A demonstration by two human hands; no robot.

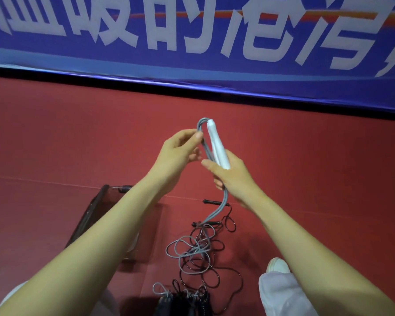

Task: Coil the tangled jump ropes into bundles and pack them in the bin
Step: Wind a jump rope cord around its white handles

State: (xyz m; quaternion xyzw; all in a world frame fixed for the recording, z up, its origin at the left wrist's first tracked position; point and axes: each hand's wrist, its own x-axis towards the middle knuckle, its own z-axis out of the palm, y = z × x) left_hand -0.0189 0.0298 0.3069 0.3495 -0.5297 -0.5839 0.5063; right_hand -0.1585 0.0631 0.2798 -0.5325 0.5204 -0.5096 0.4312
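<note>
Right hand (232,176) is gripping the lower end of the white handle (217,144) together with the grey strands running beside it, and left hand (180,149) is pinching the folded bend of the grey rope (224,201) near the handle's top. We are holding both raised in front of us, almost touching.

Behind, we are facing a blue banner (192,65) with big white Chinese characters. The frame is cutting off their tops, so we are reading only "的" with any confidence. No brand is showing on the rope or handle.

Low on our left, the bin (94,208) is sitting on the red floor, partly hidden under the left forearm, nearer that arm than the right.

Below the hands, the tangle (198,247) of grey and black cord is lying on the floor, just right of the bin.

From the right hand, the grey rope is hanging down and slightly left into that tangle, so we are judging that further coiling means drawing cord upward. The handle's long axis is running away from us, tilted a little left.
</note>
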